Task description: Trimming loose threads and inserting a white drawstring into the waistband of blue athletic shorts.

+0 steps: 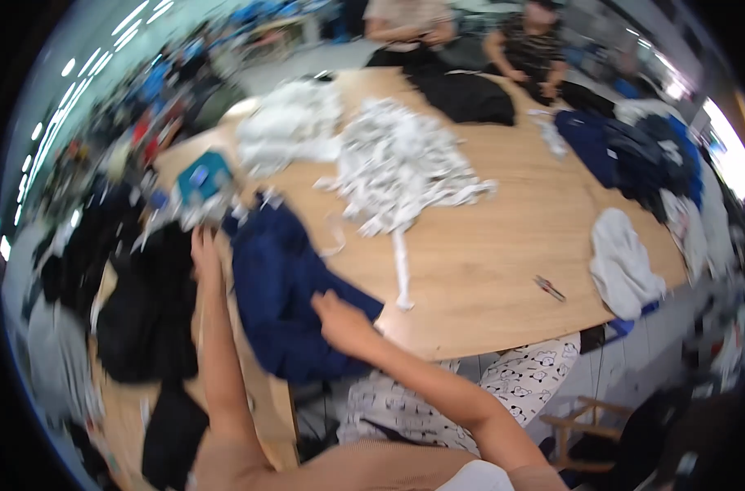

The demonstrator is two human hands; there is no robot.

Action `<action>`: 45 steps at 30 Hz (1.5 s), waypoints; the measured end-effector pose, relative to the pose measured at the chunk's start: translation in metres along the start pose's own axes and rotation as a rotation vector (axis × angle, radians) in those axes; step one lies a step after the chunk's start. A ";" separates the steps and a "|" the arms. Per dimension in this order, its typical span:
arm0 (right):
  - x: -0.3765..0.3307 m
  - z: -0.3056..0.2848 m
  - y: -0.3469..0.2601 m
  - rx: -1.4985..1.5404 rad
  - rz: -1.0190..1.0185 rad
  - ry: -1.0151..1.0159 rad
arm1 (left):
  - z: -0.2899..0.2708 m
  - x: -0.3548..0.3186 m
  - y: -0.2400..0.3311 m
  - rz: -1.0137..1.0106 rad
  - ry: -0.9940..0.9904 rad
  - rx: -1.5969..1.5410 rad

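A navy blue garment (pixel 278 286) lies bunched at the left edge of the table, part of it hanging over the near side. My right hand (pixel 344 324) is closed on its right part, with the thumb side up. Farther left, my left hand (pixel 205 254) reaches forward between the navy garment and a black garment (pixel 147 303). Its fingertips meet a small heap of white scraps (pixel 204 213), and blur hides whether they grip anything. Just beyond that heap sits a teal packet (pixel 202 176).
White fabric strips (pixel 401 159) are piled mid-table (pixel 487 245), beside a white cloth stack (pixel 290 123). Red-handled thread snips (pixel 550 288) and a white garment (pixel 623 262) lie at right. Dark clothes (pixel 634 151) heap beyond. Two people sit at the far side by black cloth (pixel 462 94).
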State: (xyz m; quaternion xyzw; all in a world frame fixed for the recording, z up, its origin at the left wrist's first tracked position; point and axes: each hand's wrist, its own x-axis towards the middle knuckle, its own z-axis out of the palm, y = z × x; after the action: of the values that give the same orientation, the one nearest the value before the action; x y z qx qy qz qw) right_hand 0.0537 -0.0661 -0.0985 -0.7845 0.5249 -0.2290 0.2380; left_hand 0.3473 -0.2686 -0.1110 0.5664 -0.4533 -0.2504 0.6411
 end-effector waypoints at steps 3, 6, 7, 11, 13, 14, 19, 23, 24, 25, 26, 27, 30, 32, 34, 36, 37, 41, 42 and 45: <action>-0.007 -0.014 0.009 0.035 -0.048 -0.202 | 0.033 -0.106 0.056 0.390 -0.448 0.579; 0.032 -0.053 0.004 0.329 -0.017 -0.266 | 0.031 -0.129 0.093 0.187 -0.649 0.904; 0.053 -0.054 0.016 0.357 0.016 -0.091 | 0.032 -0.125 0.085 0.240 -0.649 0.932; 0.105 -0.034 0.075 -0.166 -0.057 0.356 | 0.034 -0.129 0.077 0.265 -0.698 0.923; 0.116 -0.026 0.072 -0.261 -0.035 0.245 | 0.028 -0.130 0.074 0.268 -0.697 0.939; 0.119 -0.023 0.073 -0.356 -0.013 0.122 | 0.025 -0.129 0.072 0.282 -0.689 0.953; 0.118 -0.013 0.078 -0.380 -0.186 0.258 | 0.024 -0.134 0.064 0.356 -0.651 1.001; 0.111 -0.019 0.075 -0.088 0.024 0.079 | 0.036 -0.145 0.070 0.389 -0.702 1.009; 0.105 -0.022 0.069 0.100 0.010 0.097 | 0.037 -0.149 0.071 0.401 -0.712 1.017; 0.098 -0.027 0.064 0.289 -0.006 0.115 | 0.039 -0.153 0.071 0.420 -0.726 1.032; 0.087 -0.034 0.062 0.380 -0.018 0.105 | 0.043 -0.162 0.073 0.459 -0.737 1.012; 0.076 -0.044 0.064 0.471 -0.030 0.094 | 0.050 -0.170 0.075 0.497 -0.753 0.999; 0.023 -0.106 0.054 0.782 0.197 -0.082 | 0.078 -0.207 0.099 0.508 -0.851 0.920; -0.016 -0.133 0.075 0.655 0.097 0.012 | 0.110 -0.236 0.098 0.536 -0.903 0.870; -0.052 -0.171 0.068 0.675 0.250 0.009 | 0.136 -0.258 0.109 0.576 -0.918 0.821; -0.085 -0.204 0.067 0.641 0.272 0.034 | 0.163 -0.278 0.119 0.631 -0.922 0.732; -0.096 -0.217 0.060 0.616 0.313 0.032 | 0.173 -0.284 0.125 0.650 -0.931 0.712; -0.135 -0.252 0.039 0.671 0.466 0.098 | 0.217 -0.317 0.131 0.763 -0.956 0.606; -0.142 -0.254 0.037 0.689 0.465 0.118 | 0.226 -0.325 0.134 0.764 -0.989 0.575; -0.135 -0.247 0.042 0.806 0.436 0.146 | 0.245 -0.346 0.117 0.780 -1.031 0.574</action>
State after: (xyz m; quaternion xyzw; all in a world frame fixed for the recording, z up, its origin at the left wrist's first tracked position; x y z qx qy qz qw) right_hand -0.1732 0.0132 0.0535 -0.4825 0.5620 -0.4142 0.5289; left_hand -0.0474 -0.0755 -0.1156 0.3187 -0.9170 -0.1095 0.2133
